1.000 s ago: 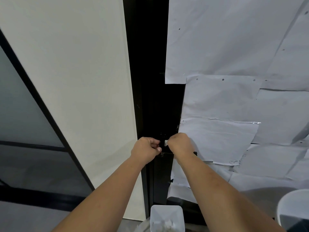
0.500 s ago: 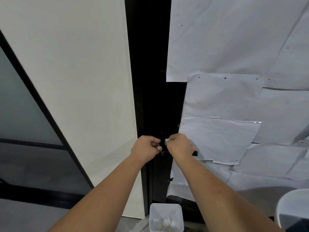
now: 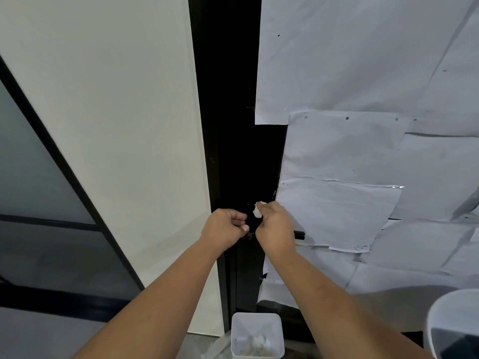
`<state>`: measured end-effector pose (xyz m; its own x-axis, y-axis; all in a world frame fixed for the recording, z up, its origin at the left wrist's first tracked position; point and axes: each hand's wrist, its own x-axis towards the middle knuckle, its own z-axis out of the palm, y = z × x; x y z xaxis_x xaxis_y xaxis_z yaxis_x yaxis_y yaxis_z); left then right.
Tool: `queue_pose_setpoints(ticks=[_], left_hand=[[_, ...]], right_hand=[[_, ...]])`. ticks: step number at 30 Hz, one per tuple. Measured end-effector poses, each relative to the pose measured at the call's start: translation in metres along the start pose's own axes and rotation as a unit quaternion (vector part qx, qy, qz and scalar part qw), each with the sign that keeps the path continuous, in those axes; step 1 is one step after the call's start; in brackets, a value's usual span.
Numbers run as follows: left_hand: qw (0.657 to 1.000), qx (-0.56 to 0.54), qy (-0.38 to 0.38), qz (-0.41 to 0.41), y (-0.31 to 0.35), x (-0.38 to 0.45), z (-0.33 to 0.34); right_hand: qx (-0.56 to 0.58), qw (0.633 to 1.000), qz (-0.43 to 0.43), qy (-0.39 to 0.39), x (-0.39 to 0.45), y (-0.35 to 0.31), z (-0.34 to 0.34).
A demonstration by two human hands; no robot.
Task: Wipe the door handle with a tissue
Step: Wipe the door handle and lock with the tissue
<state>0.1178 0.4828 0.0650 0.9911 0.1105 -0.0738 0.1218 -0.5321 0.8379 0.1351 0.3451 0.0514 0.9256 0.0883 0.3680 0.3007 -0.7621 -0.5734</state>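
Change: your right hand [image 3: 274, 229] has lifted the crumpled white tissue [image 3: 257, 211] higher, fingers pinching it | Left hand [image 3: 224, 228] stays fisted, contents unclear | Black lever door handle [image 3: 299, 234] at frame centre, mostly hidden; tip exposed, likely unwiped | White bin [image 3: 256, 332] bottom centre.

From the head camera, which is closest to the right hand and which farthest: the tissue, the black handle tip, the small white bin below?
1. Tissue: pinched in the right hand, at its fingertips.
2. Black handle tip: pokes out just right of that hand.
3. White bin: far below, at the picture's bottom edge.
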Motion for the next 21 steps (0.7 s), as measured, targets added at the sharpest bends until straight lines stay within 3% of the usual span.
queue_pose_setpoints(ticks=[5,21], left_hand=[[1.000,-0.003,-0.005,0.002,0.001,-0.002,-0.001],[1.000,-0.011,-0.002,0.008,0.004,-0.005,-0.002]], right_hand=[[-0.030,0.996,-0.069,-0.051,0.003,0.010,-0.006],[-0.072,0.983,-0.161,-0.052,-0.003,0.022,-0.003]])
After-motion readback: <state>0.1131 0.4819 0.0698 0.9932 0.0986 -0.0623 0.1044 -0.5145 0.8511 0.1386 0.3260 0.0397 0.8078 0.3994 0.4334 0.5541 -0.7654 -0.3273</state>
